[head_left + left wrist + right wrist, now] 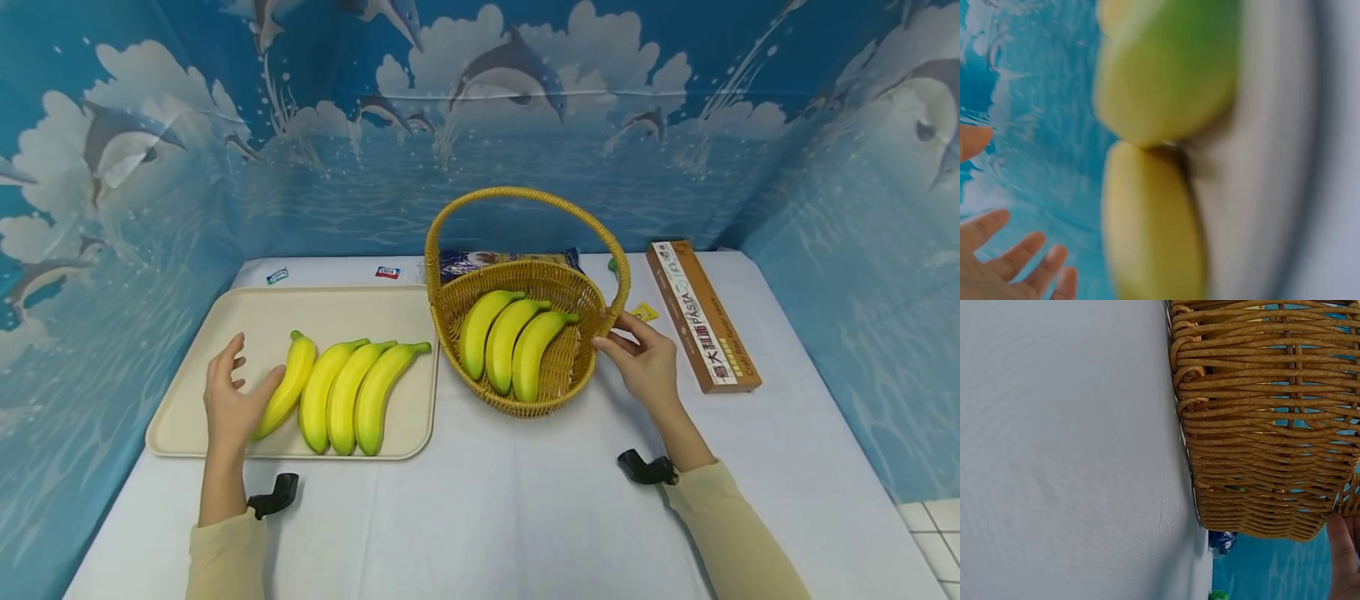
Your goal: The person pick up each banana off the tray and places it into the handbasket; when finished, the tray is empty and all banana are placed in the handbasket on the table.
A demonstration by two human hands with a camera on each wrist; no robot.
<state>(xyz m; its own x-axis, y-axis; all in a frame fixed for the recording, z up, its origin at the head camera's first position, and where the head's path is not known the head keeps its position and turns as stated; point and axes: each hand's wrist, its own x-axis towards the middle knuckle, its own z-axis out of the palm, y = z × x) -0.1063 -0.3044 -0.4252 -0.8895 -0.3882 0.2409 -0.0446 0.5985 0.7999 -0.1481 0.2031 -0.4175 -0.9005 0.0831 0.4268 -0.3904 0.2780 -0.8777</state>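
Note:
On the left, a cream tray [217,333] bears several yellow bananas with greenish tips. My left hand [234,404] is over the tray with fingers and thumb spread, beside the leftmost banana [294,383], and holds nothing. In the left wrist view its fingers [1025,262] are apart from a close, blurred banana [1154,225]. A woven wicker basket [555,400] with a tall arched handle stands at the centre, three bananas [504,346] lying side by side inside. My right hand [647,362] pinches the basket's right rim at the foot of the handle; the fingers are partly hidden behind it.
A brown pasta box [705,321] lies to the right of the basket. Behind the basket is a dark blue packet [465,262]. Small wrapped pieces [387,272] lie behind the tray, and a yellow one [645,312] near my right hand. A dolphin-print curtain [322,192] encloses the table.

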